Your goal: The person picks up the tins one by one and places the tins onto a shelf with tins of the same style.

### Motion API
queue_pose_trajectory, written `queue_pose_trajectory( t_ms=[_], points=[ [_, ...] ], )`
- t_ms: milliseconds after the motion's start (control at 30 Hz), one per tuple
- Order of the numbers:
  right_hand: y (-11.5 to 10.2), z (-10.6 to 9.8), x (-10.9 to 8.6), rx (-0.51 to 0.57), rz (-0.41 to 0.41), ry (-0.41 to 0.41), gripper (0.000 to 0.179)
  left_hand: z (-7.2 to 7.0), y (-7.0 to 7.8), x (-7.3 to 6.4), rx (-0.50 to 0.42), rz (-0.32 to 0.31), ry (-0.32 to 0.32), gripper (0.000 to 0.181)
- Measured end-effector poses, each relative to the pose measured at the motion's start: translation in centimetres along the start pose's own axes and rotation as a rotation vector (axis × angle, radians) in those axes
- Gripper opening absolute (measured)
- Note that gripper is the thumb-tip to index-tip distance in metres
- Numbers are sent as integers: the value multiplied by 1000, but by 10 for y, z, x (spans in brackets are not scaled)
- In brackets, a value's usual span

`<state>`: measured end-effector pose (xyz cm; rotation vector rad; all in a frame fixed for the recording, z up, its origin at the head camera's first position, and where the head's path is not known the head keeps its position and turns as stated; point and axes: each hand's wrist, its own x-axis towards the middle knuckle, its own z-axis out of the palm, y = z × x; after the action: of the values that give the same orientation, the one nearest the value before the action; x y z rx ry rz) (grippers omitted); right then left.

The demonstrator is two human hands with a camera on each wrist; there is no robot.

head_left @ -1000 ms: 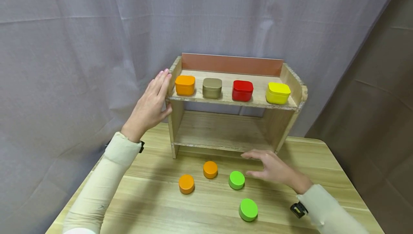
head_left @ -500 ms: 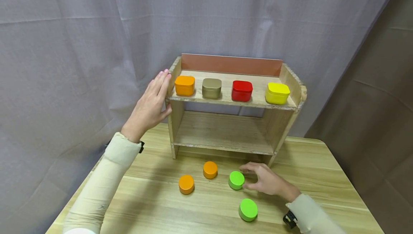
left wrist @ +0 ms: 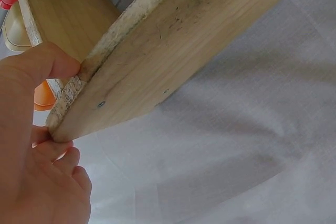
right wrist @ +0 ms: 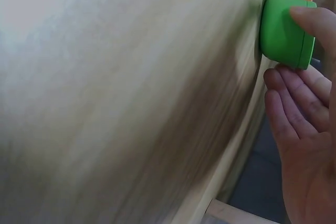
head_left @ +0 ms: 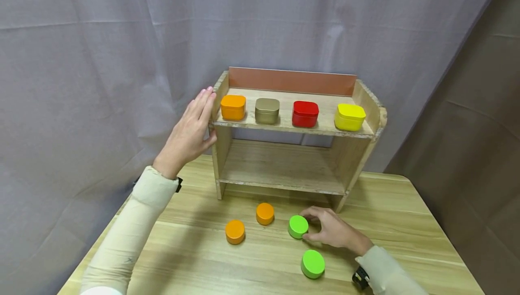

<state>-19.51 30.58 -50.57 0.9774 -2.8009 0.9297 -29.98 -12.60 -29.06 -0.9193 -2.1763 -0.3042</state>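
My left hand grips the left side panel of a small two-tier wooden shelf. In the left wrist view its thumb lies on one face of the panel and its fingers on the other. My right hand holds a round green tin on the table, thumb on one side, fingertips on the opposite side. The right wrist view shows this green tin between thumb and fingers. Nearer to me stands a second round green tin. Two round orange tins, one farther, one closer, stand to the left.
Along the shelf's top tier stand an orange box, a khaki box, a red box and a yellow box, all with rounded corners. A grey curtain hangs behind the wooden table.
My right hand has come down and toward me, and its thumb and fingers have closed about the farther green tin. The left hand has stayed on the shelf.
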Motion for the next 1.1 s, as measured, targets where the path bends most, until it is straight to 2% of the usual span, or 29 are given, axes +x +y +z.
queue_pose_trajectory(
  t_ms=[333, 500, 700, 1100],
  points=[
    [-3, 1, 2, 50, 70, -8, 48, 1, 0, 0, -17, 4, 10, 96],
    [-6, 1, 4, 36, 50, 17, 48, 1, 0, 0, -19, -1, 6, 96],
    [-14, -4, 12, 51, -16, 48, 47, 0, 1, -1, -15, -5, 7, 97],
    [-53, -21, 42, 3, -85, 68, 48, -1, 1, -1, -15, -1, 7, 95]
  ],
)
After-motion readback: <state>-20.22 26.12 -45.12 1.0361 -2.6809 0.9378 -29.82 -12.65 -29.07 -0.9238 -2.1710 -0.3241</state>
